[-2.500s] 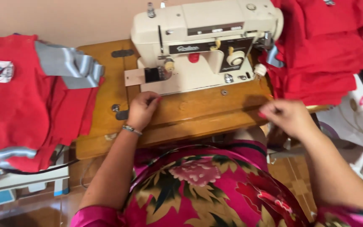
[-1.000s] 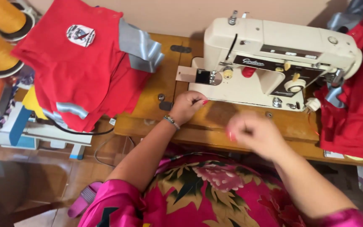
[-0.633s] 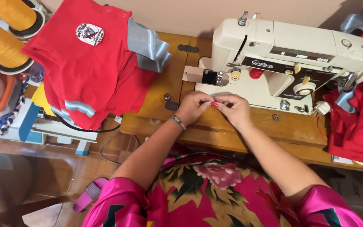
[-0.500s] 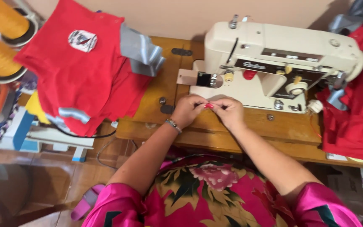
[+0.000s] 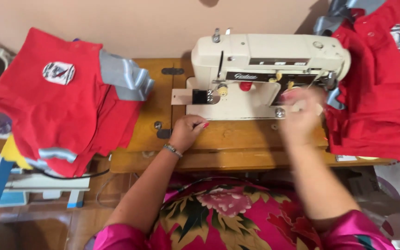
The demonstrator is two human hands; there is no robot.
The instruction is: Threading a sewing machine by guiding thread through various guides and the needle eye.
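Left hand [image 5: 187, 133] rested fingers curled, pinching nothing visible, on wooden table [image 5: 237, 143] at 6 o'clock of sewing machine [image 5: 265, 69]. Right hand [image 5: 302, 115] blurred at machine's 4 o'clock; grip unreadable. Red shirts [image 5: 380, 92] at 3 o'clock.

Cream sewing machine [image 5: 265, 74], red shirts [image 5: 56, 106] (grey-trimmed), pink floral sleeves [image 5: 237, 222].

Cream sewing machine [image 5: 265, 74] upright on wooden table [image 5: 237, 143], stacked red shirts [image 5: 380, 92] just right
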